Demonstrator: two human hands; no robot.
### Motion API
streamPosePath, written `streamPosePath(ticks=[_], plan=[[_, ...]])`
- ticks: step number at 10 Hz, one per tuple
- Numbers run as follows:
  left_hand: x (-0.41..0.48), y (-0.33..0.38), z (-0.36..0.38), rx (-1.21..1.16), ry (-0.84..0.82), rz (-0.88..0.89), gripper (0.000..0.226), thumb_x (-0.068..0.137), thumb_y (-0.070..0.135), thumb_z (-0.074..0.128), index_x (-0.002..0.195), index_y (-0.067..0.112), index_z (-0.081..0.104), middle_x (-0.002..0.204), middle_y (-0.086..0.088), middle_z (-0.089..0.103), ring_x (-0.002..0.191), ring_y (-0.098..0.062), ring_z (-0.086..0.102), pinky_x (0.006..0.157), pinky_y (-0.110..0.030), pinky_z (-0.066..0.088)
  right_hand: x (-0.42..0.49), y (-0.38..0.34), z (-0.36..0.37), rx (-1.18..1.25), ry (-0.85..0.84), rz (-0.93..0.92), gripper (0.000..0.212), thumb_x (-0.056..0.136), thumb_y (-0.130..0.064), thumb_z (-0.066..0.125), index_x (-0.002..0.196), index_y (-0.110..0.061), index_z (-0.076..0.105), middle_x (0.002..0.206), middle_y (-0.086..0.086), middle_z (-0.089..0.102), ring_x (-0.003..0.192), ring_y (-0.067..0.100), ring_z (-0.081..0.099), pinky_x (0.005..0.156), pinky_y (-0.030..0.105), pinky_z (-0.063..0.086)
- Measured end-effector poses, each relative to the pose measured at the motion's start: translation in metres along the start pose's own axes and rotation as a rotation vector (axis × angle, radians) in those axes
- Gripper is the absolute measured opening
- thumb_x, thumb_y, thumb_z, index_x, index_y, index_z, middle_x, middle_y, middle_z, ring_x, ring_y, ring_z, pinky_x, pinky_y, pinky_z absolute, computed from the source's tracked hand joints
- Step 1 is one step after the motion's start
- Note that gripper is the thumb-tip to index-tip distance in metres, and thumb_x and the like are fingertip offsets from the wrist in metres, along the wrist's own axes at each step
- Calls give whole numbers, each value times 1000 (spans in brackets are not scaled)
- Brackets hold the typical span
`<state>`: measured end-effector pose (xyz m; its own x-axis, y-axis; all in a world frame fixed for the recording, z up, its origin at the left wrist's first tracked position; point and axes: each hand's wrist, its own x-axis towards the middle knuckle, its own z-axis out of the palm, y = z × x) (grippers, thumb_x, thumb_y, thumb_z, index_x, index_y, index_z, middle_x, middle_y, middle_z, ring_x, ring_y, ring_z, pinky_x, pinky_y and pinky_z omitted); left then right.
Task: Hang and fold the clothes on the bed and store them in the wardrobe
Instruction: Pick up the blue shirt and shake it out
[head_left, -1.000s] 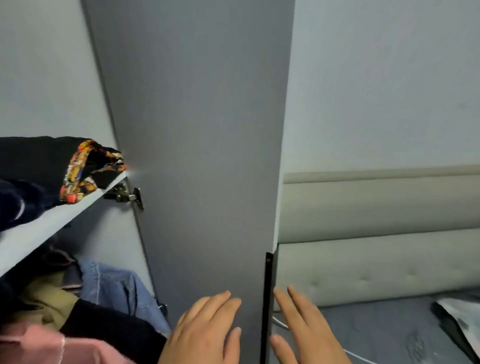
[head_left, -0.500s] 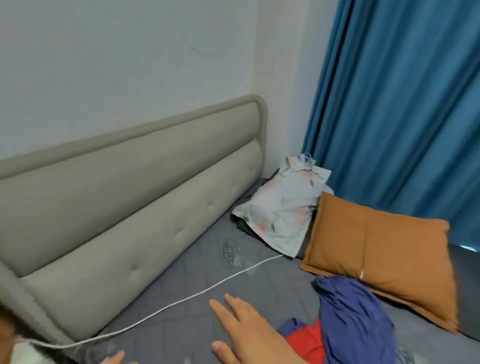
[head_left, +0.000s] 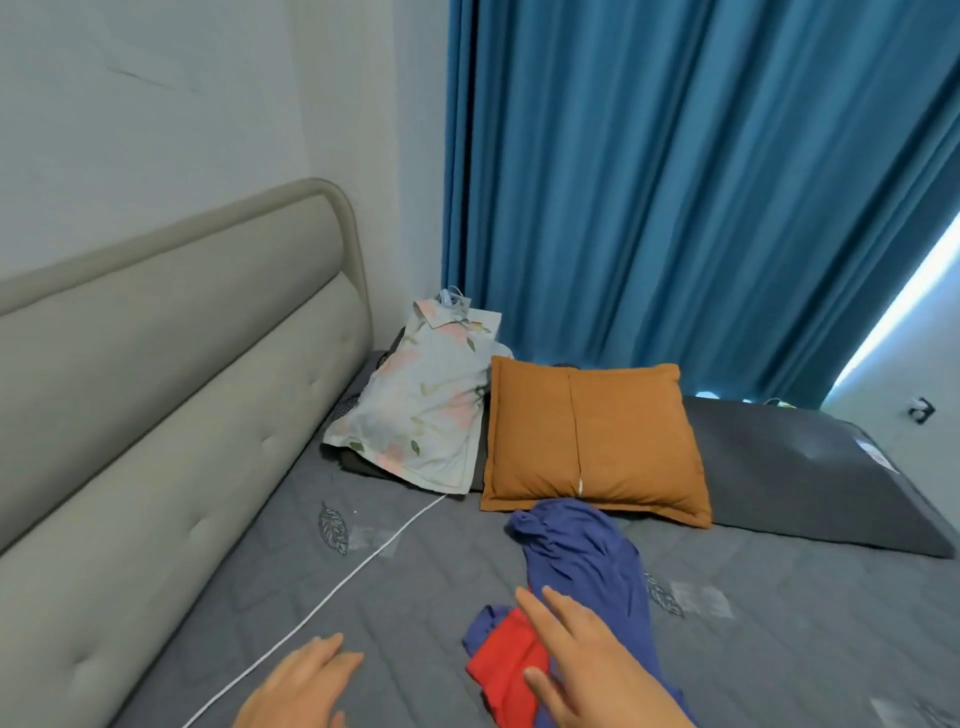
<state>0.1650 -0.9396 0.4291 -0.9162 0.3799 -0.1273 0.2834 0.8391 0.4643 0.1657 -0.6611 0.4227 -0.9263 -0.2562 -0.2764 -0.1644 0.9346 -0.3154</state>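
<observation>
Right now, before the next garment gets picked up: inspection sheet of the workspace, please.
Surface: bed cover, grey, quilted.
Job's things: blue garment crumpled before the orange cushion; red garment bunched at its near end.
Clutter: orange cushion, floral pillow, dark grey pillow along the far side.
Grippers: left hand open above the cover; right hand open over the red garment, contact unclear.
Cables: white cable from under the floral pillow across the cover toward near left.
Surroundings: beige headboard left, blue curtain behind, white wall.
</observation>
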Motion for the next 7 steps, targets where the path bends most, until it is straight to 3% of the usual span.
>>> streamPosePath(ticks=[1,2,3,4,5,6,7], plan=[[-5,5,18,-29,60,197,45,55,36,33,96,22,43,117,34,57,79,10,66,59,-15,48,-38,16,2,36,-13,126,69,99,-54,36,152,-42,-5,164,-7,0,150,11,4,119,26,16],[17,-8,45,11,-29,307,60,58,44,35,108,14,47,142,52,6,131,21,24,88,7,23,-81,27,13,53,-26,267,68,99,-50,39,153,-42,-2,164,-7,0,150,9,5,117,25,19],[50,-24,80,274,-17,464,77,91,51,24,151,3,17,153,-18,-33,148,-7,9,107,-3,10,-108,33,23,83,-8,353,69,99,-48,41,154,-39,1,164,-5,4,149,6,6,116,24,18],[42,-5,105,-52,-325,322,102,78,68,9,148,-6,5,162,-6,-2,146,-8,21,111,-13,15,-129,41,32,119,5,407,70,98,-47,42,155,-35,2,163,-3,7,149,6,8,116,21,16],[48,34,101,34,-144,449,52,87,46,17,107,9,48,157,20,11,120,23,40,93,3,26,-146,58,42,142,50,436,69,98,-48,42,155,-36,4,163,-4,10,148,4,10,116,18,12],[39,59,116,-98,-74,425,37,64,30,58,97,20,72,116,7,67,91,-12,72,72,-19,53,-161,77,53,152,74,459,67,99,-46,41,155,-35,7,162,-4,14,147,7,14,117,19,12],[48,82,137,29,-73,335,42,80,16,65,122,21,66,134,-2,58,124,-20,56,100,-32,46,-170,105,64,169,66,449,65,99,-45,41,155,-34,10,161,-4,18,146,10,18,117,20,15]])
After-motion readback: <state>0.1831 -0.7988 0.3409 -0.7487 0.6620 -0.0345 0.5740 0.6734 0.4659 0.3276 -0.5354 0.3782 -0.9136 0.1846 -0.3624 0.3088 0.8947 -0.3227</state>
